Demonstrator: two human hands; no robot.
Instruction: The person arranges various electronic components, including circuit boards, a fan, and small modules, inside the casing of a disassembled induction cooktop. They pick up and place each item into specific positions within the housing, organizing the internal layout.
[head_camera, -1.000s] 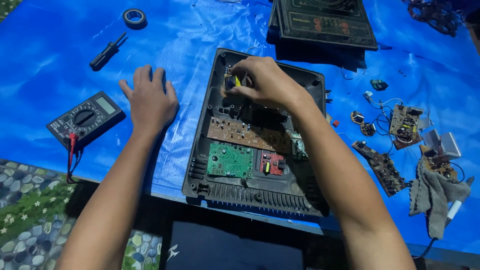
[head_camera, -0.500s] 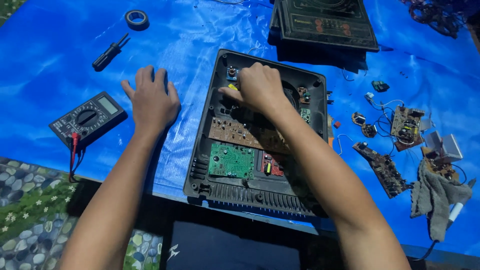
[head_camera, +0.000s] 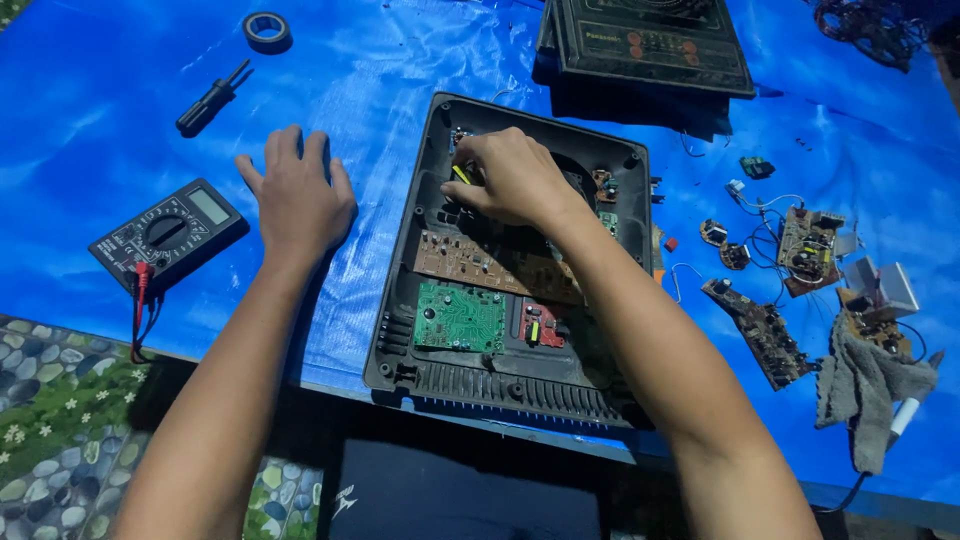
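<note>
The small yellow part (head_camera: 461, 174) sits in the upper left corner of the open black casing (head_camera: 400, 290), and your right hand (head_camera: 510, 180) is right on it: fingertips bunched together, pinching the yellow piece from its right side. Its long axis runs slanted, roughly up-left to down-right, so your grip meets it almost end-on. Just below your hand lie a brown circuit board (head_camera: 480, 262), then a green circuit board (head_camera: 460, 318) and a small red board (head_camera: 540, 326) toward the near edge. Your left hand (head_camera: 297, 195) rests flat, fingers spread and holding nothing, on the blue tarp (head_camera: 100, 80) beside the casing's left wall, farther from the part than the right. Left of it sits a multimeter (head_camera: 170, 233); beyond lie a screwdriver (head_camera: 211, 99) and a tape roll (head_camera: 267, 31). Loose boards (head_camera: 760, 332) and a grey rag (head_camera: 865, 385) lie to the right
</note>
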